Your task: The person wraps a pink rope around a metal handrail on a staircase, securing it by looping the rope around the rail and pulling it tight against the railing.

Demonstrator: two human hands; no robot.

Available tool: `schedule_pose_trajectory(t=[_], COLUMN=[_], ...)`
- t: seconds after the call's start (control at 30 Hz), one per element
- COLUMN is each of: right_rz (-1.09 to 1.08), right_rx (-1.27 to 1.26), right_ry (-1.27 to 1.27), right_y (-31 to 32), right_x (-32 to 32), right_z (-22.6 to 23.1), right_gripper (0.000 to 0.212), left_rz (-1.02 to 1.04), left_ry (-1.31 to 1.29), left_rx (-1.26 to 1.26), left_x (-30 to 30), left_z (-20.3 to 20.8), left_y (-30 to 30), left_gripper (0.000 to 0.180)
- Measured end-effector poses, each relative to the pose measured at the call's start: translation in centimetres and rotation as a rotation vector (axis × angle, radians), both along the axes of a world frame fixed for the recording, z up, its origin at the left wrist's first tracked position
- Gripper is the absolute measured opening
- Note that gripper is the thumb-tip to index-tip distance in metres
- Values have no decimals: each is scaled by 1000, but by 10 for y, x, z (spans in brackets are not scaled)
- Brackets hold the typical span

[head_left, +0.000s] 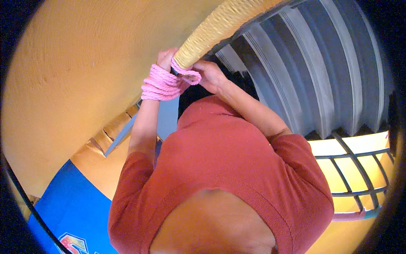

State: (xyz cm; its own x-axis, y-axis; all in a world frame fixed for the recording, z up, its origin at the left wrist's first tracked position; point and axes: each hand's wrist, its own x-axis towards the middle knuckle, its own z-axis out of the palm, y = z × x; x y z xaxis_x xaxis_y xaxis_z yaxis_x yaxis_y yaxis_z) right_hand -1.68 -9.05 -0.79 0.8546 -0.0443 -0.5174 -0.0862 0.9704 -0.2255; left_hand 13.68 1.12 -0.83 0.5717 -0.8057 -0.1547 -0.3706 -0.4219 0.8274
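Note:
A thick handrail [211,29] wrapped in yellow cord slants up from the centre to the top. My left hand [166,57] is raised against its left side with the fingers curled. A coil of pink rope [163,84] is wound in several turns around that hand and wrist. One pink strand loops over the lower end of the rail. My right hand [210,75] is on the other side of the rail, pinching the pink rope where it crosses under the rail. Both forearms reach up from my red sleeves [220,161].
An orange wall [76,84] fills the left. Grey stair steps [321,72] run down on the right, with a black metal railing [355,161] over a lit yellow floor. A blue mat [72,203] lies at lower left.

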Motion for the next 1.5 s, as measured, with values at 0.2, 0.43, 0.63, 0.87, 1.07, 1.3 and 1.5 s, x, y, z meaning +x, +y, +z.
schedule_pose_trajectory(t=[0.2,0.43,0.63,0.87,1.07,1.3,1.5], right_rz=[44,-66,41,233,266,216,177], right_rx=[-94,-79,17,-630,-1023,-870,-863], right_ry=[235,267,235,355,195,149,64], right_y=[-5,3,3,14,32,34,31], right_x=[3,3,17,10,-11,-22,-38], right_z=[16,25,-10,52,78,82,80], right_gripper=[17,13,16,22,38,37,34], left_rz=[48,94,6,94,279,402,395], left_ry=[-31,-219,-539,-766,-346,-127,43], left_rx=[35,-94,-136,-249,-229,-54,46], left_x=[-8,-14,-13,-20,-23,-17,-10], left_z=[7,6,4,-2,-4,2,3], left_y=[-1,2,7,6,7,-3,2], left_gripper=[37,36,25,29,44,54,52])
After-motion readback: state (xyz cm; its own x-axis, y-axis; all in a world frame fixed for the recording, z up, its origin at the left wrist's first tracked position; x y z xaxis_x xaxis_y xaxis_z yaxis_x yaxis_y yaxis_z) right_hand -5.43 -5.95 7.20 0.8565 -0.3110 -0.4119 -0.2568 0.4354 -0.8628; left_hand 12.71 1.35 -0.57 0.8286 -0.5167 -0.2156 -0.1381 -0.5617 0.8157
